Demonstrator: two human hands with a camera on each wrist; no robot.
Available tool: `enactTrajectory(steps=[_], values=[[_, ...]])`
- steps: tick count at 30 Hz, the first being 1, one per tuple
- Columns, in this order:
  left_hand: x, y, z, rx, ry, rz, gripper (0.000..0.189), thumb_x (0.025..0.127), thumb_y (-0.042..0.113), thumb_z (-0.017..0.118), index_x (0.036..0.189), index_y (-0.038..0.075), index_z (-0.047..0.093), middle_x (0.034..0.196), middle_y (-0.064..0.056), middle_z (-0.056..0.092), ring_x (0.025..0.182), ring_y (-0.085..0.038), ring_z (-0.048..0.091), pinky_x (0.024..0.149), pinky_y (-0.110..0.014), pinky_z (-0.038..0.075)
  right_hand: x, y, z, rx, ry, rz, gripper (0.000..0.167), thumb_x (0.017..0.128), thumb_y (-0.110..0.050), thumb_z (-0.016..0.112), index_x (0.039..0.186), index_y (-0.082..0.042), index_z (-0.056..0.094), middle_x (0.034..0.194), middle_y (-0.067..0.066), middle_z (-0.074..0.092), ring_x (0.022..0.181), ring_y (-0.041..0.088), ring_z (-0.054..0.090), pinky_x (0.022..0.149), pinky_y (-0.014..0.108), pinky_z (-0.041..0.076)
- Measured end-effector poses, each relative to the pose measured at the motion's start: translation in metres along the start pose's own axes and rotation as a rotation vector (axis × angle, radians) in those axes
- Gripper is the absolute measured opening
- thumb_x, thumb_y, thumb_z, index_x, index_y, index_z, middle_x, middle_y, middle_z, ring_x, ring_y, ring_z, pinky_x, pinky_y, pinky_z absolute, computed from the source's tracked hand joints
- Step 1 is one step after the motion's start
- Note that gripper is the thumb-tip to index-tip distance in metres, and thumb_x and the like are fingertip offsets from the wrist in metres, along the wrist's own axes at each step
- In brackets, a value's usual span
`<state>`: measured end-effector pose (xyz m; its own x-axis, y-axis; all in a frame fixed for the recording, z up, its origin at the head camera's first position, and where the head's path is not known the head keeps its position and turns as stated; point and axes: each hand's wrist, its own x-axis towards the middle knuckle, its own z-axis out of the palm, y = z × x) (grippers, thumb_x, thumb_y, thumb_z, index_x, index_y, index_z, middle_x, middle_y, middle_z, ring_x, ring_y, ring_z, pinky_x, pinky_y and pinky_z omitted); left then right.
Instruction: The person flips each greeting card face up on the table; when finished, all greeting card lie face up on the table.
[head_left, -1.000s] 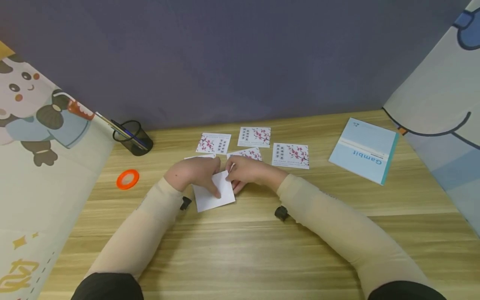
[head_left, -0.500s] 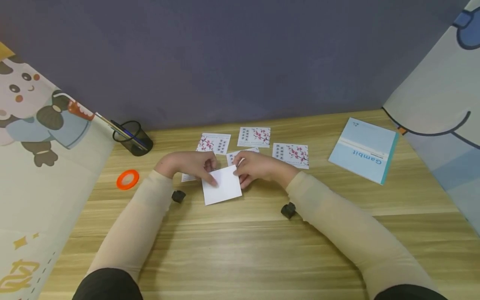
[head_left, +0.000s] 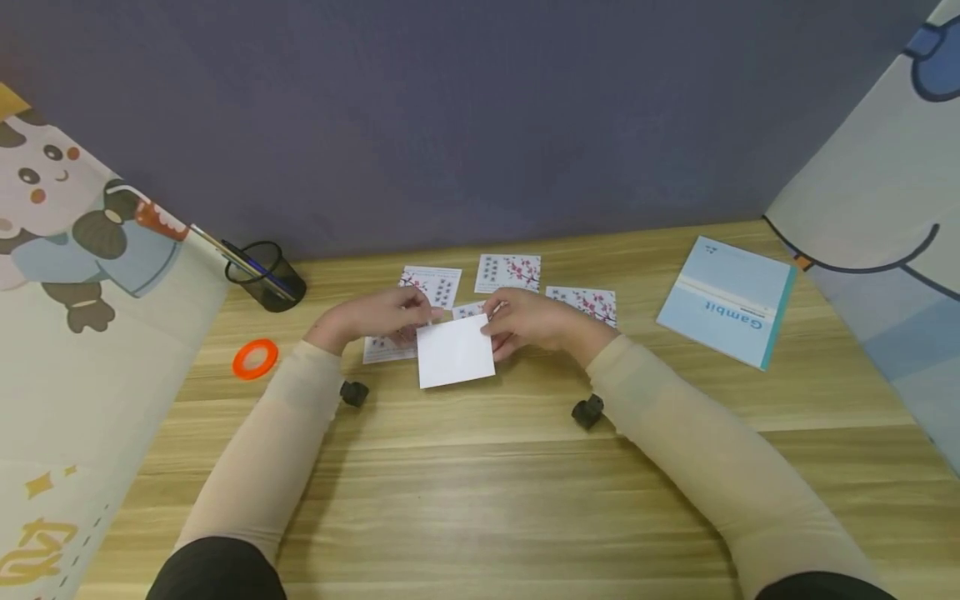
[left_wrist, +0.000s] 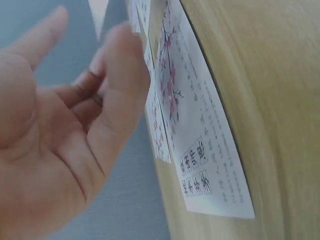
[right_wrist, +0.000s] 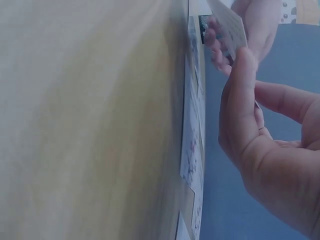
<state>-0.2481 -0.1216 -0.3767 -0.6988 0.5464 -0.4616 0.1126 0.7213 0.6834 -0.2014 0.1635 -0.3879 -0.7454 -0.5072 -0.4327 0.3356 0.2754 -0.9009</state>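
A square white card (head_left: 455, 354), blank side up, is held above the table. My right hand (head_left: 536, 321) pinches its right edge between thumb and fingers. In the right wrist view the card (right_wrist: 231, 25) tilts up from the fingertips. My left hand (head_left: 378, 315) hovers at the card's upper left corner, thumb and fingers parted. The left wrist view shows a gap between that hand (left_wrist: 75, 130) and the card's corner (left_wrist: 98, 15). Below the left hand lies a card printed with plum blossom and characters (head_left: 387, 348); the left hand covers part of it.
More blossom cards lie behind the hands: one at left (head_left: 441, 285), one at back (head_left: 507, 273), one at right (head_left: 592, 304), and one half hidden (head_left: 468, 310). An orange tape roll (head_left: 255, 359) and black pen holder (head_left: 276, 287) stand left, a blue Gambit booklet (head_left: 727, 300) right.
The white card has moved right and slightly away from me with the right hand. My left hand, whose thumb lay on the card before, has let go, uncovering more of the printed card below.
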Motion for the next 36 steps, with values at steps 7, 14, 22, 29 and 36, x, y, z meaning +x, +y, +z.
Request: enactTrajectory(steps=[7, 14, 22, 29, 36], values=[[0.001, -0.003, -0.002, -0.136, 0.006, -0.056, 0.056, 0.111, 0.052, 0.052, 0.128, 0.000, 0.058, 0.113, -0.018, 0.064, 0.085, -0.019, 0.070, 0.077, -0.033, 0.066, -0.003, -0.005, -0.010, 0.028, 0.019, -0.005, 0.037, 0.106, -0.002, 0.061, 0.138, 0.000, 0.043, 0.101, 0.012, 0.063, 0.085, 0.022, 0.067, 0.084, 0.035, 0.068], [0.004, -0.006, -0.004, -0.234, -0.018, -0.058, 0.053, 0.110, 0.048, 0.055, 0.129, -0.001, 0.059, 0.116, -0.018, 0.061, 0.082, -0.016, 0.070, 0.074, -0.028, 0.065, -0.005, -0.011, -0.014, 0.021, 0.045, -0.012, 0.034, 0.107, -0.004, 0.060, 0.136, -0.002, 0.042, 0.102, 0.013, 0.064, 0.084, 0.022, 0.068, 0.083, 0.034, 0.068], [0.006, -0.007, -0.004, -0.283, -0.080, -0.021, 0.029, 0.107, 0.028, 0.066, 0.110, 0.000, 0.057, 0.093, -0.007, 0.062, 0.077, -0.014, 0.070, 0.075, -0.030, 0.067, -0.008, -0.015, -0.017, -0.001, 0.063, -0.044, 0.031, 0.107, -0.003, 0.059, 0.134, 0.000, 0.042, 0.104, 0.016, 0.065, 0.083, 0.023, 0.070, 0.083, 0.036, 0.068], [0.005, -0.006, -0.002, -0.302, -0.061, 0.000, 0.026, 0.108, 0.023, 0.064, 0.117, 0.000, 0.055, 0.100, -0.007, 0.062, 0.083, -0.014, 0.068, 0.081, -0.028, 0.065, -0.007, -0.015, -0.019, 0.015, 0.084, -0.051, 0.029, 0.107, -0.002, 0.059, 0.132, -0.001, 0.044, 0.102, 0.017, 0.067, 0.077, 0.023, 0.072, 0.083, 0.039, 0.069], [0.006, -0.005, -0.001, -0.314, -0.036, 0.039, 0.025, 0.109, 0.020, 0.062, 0.115, -0.002, 0.052, 0.105, -0.010, 0.063, 0.092, -0.019, 0.069, 0.087, -0.032, 0.066, -0.006, -0.014, -0.020, 0.028, 0.089, -0.066, 0.030, 0.106, -0.002, 0.059, 0.131, 0.000, 0.043, 0.102, 0.017, 0.067, 0.077, 0.023, 0.071, 0.080, 0.035, 0.068]])
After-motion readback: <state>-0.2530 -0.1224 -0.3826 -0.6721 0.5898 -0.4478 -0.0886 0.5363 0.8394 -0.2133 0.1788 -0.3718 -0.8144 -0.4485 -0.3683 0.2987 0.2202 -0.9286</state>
